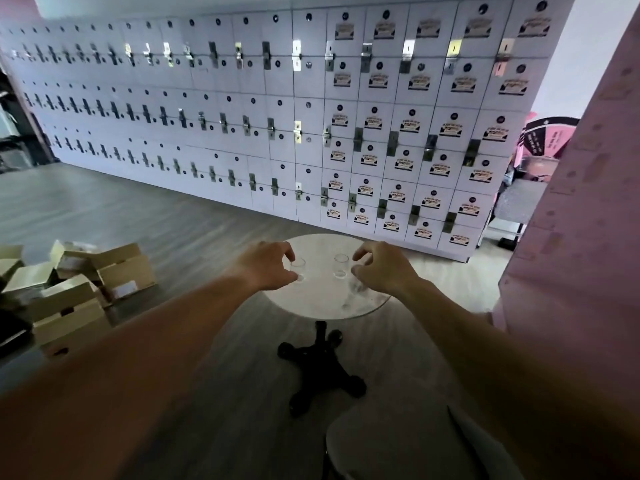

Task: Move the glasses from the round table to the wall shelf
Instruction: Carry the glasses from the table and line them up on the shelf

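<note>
Surface [311, 303]: round, marbled, floor clear around. My hands, left [266, 268] and right [381, 271], spread over clear glasses [340, 266].

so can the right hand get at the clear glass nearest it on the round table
Probably yes: the right hand hovers open beside the small clear glass on the white round marble table, and nothing stands between them. The left hand is busy at another glass.

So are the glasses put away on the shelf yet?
Not yet. Nothing looks moved: two small clear glasses, one on the left and one on the right, stand on the round white marble table. The left hand curls around one; the right hand reaches in, open. Lifting and carrying both remain; no wall shelf shows here.
</note>
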Tool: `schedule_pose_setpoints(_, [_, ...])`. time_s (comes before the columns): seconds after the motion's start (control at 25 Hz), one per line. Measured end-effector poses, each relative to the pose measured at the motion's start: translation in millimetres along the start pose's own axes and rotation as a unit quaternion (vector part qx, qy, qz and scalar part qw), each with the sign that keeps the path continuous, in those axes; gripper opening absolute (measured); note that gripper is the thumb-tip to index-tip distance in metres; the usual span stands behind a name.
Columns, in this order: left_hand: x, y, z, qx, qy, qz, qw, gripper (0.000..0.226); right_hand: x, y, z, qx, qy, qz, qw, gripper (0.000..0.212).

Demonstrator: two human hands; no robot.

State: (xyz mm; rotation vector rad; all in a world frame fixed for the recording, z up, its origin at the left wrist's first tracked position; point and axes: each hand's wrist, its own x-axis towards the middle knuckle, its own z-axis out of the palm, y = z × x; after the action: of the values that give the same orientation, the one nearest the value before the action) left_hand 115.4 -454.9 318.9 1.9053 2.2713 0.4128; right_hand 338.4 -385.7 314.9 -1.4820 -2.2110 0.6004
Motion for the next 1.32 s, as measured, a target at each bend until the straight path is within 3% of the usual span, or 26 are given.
schedule_pose_setpoints(0.48, [223.1, -81.1, 61.2, -0.011, -0.077, -0.014, 0.997, 0.041, 224.9, 25.5, 56.2, -0.025, -0.020, 0.032, 0.999, 0.027])
schedule_pose_setpoints(0.84, [355.9, -148.3, 172.9, -0.007, -0.170, -0.019, 0.985, 0.049, 335.7, 86.1, 161.7, -0.033, -0.066, 0.161, 0.984, 0.028])
schedule_pose_setpoints(1.12, [410.6, -190.6, 259.2, -0.012, -0.204, -0.024, 0.979, 0.046, 386.2, 130.3, 247.3, -0.049, -0.111, 0.233, 0.965, 0.045])
schedule_pose_setpoints(1.32, [425.4, -208.5, 293.6, -0.038, -0.202, 0.004, 0.979, 0.036, 410.0, 154.3, 280.2, -0.078, -0.077, 0.253, 0.961, 0.049])
